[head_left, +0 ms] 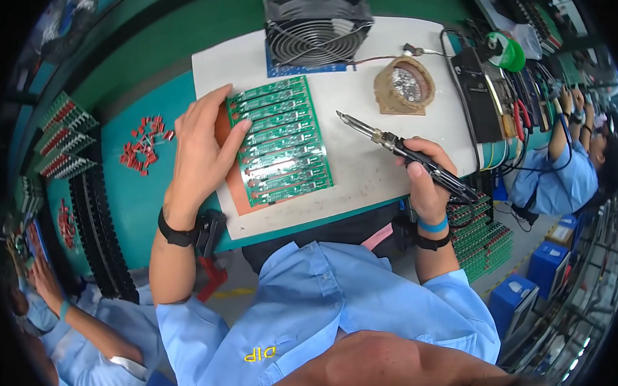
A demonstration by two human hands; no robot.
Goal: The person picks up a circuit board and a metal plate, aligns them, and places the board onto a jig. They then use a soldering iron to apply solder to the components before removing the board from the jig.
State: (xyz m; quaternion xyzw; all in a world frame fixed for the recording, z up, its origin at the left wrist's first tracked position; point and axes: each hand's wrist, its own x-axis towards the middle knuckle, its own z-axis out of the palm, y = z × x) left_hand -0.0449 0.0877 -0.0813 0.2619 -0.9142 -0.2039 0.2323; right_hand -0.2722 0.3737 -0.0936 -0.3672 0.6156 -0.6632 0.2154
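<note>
At nine o'clock from the right hand [430, 193], grasping a black, metal-tipped soldering iron [387, 138], the green rectangular circuit-board panel [287, 147] stretches roughly twelve-to-six, touched by the nearer, spread left hand [202, 143].

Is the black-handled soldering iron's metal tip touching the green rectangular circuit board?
Apart. The head view shows white mat between the metal tip of the black-handled soldering iron and the green rectangular circuit board.

pale blue short-sleeved shirt [318, 293], yellow chest lettering [260, 354], black wristbands [176, 235], a blue right-wrist band [433, 225].
</note>
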